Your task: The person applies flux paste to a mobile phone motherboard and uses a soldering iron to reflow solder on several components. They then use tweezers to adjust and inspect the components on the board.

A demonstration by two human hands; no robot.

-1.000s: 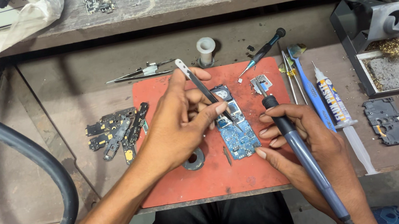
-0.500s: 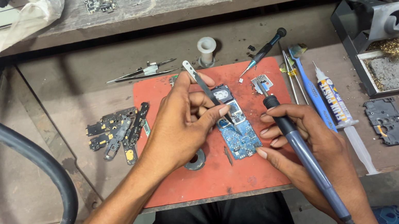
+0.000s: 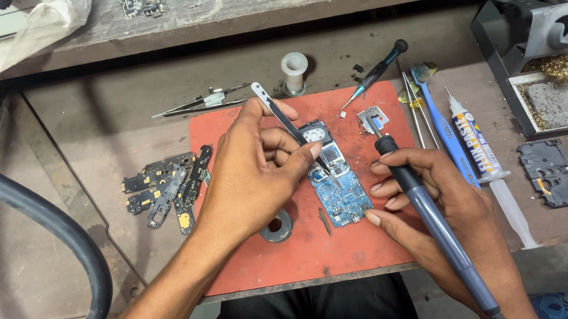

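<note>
A blue circuit board (image 3: pixel 338 187) lies on the red mat (image 3: pixel 261 259), near its middle. The left hand (image 3: pixel 249 175) pinches tweezers (image 3: pixel 288 126) onto it; just right, the right hand (image 3: pixel 447 210) grips a soldering iron (image 3: pixel 429 217).

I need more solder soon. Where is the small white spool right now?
In the head view, the small white spool stands upright on the bench just beyond the far edge of the red mat, near the middle, right of the metal tweezers.
</note>
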